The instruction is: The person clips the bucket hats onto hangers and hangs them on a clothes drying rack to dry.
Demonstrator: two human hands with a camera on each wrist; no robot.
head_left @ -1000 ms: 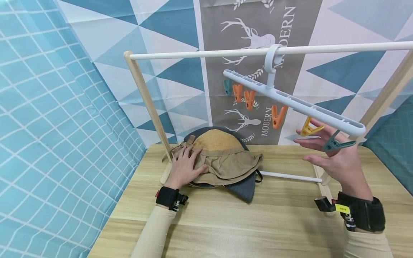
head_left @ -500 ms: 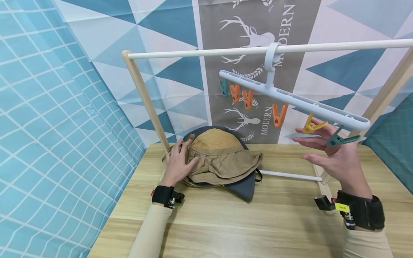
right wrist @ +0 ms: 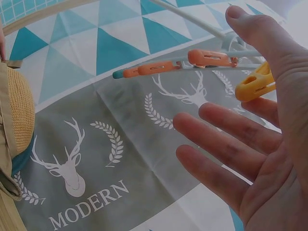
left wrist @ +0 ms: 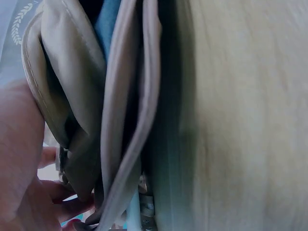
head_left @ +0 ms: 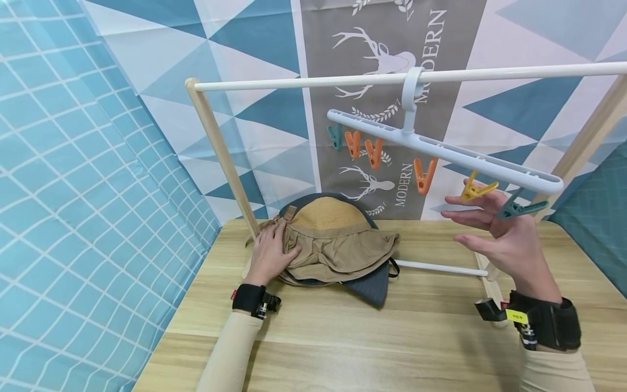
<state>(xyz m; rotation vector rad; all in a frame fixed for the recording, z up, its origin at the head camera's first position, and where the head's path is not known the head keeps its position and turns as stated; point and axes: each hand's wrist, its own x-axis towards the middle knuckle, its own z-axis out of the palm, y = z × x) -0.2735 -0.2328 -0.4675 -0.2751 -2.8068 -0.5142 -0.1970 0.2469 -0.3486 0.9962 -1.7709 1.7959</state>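
A tan sun hat (head_left: 338, 247) with a woven straw crown lies on the table; dark blue fabric (head_left: 369, 288) shows beneath it. My left hand (head_left: 269, 253) grips its left edge, fingers bent over the cloth and thumb on the ruffled brim. In the left wrist view, those fingers (left wrist: 53, 190) reach round the folded fabric, partly hidden. A pale blue clip hanger (head_left: 455, 152) hangs from the rail. Under its right end my right hand (head_left: 509, 239) is raised, fingers spread and holding nothing, close to a yellow clip (head_left: 475, 190) and a green clip (head_left: 521, 209).
A white rail (head_left: 303, 83) on wooden posts (head_left: 220, 152) spans above the table (head_left: 343, 348). Several orange clips (head_left: 423, 175) and another green clip (head_left: 335, 136) hang along the hanger. A low white bar (head_left: 441, 267) runs behind the hat. Patterned cloth covers the walls.
My left hand lifted off the hat's brim, shifted left, then came down on its left edge with fingers bent. The hanger has turned slightly. My right hand has stayed nearly still.
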